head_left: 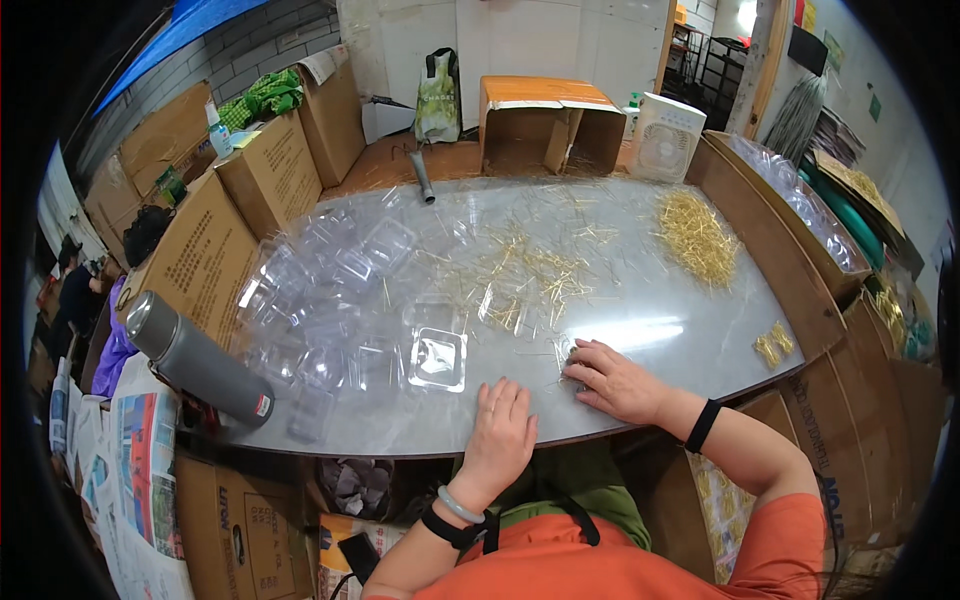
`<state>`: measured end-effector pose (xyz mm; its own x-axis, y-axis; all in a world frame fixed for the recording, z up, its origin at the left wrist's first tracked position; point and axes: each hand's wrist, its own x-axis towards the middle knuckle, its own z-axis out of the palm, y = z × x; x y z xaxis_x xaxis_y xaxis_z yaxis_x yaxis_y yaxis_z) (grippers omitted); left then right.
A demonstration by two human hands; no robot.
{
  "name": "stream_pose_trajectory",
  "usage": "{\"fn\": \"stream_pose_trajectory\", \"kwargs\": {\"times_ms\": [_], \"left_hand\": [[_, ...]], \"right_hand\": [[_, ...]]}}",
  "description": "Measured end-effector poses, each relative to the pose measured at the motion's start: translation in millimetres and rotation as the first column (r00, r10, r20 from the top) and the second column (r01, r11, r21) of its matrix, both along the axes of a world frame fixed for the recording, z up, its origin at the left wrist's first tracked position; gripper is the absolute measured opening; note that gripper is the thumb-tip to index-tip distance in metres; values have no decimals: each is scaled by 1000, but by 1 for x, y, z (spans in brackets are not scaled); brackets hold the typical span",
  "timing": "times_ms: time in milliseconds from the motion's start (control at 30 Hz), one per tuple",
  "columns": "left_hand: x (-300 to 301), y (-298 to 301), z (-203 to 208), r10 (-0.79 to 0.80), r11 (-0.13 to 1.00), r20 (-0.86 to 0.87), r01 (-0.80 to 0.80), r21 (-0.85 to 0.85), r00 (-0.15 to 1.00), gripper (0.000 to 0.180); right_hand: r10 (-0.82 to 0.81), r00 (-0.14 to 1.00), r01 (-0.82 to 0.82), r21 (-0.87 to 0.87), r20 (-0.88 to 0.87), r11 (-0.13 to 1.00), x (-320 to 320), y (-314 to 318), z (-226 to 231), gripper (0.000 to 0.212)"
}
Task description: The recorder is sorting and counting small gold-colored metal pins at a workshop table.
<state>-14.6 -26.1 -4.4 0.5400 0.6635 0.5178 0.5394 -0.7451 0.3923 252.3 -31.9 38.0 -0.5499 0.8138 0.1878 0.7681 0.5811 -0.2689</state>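
My left hand (pixel 504 428) lies at the table's front edge, fingers stretched forward, holding nothing visible. To its right, my right hand (pixel 618 382) rests on the table with its fingers bent inward. A few thin silvery wire pieces (pixel 558 358) lie at its fingertips; what is under the fingers is hidden. A clear plastic tray (pixel 437 359) sits just beyond my left hand, beside a heap of clear plastic containers (pixel 335 262). Loose gold wire pieces (pixel 545 285) are scattered ahead of both hands.
A dense pile of gold wire pieces (pixel 697 238) lies at the far right, two small gold bundles (pixel 773 344) nearer. A grey flask (pixel 200 360) leans at the left edge. Cardboard boxes (pixel 268 170) border the left side; an open carton (pixel 550 125) and a white fan (pixel 667 138) stand behind.
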Motion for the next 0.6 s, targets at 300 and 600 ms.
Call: {"fn": "stream_pose_trajectory", "kwargs": {"times_ms": [300,600], "left_hand": [[-3,3,16,147,962,450,-21,-274,881,37],[21,-7,63,127,965,276,-183,186,953,54]], "right_hand": [[31,999,-33,286,10,958,-50,-34,17,44],[14,998,4,265,-68,964,-90,-59,11,30]]}}
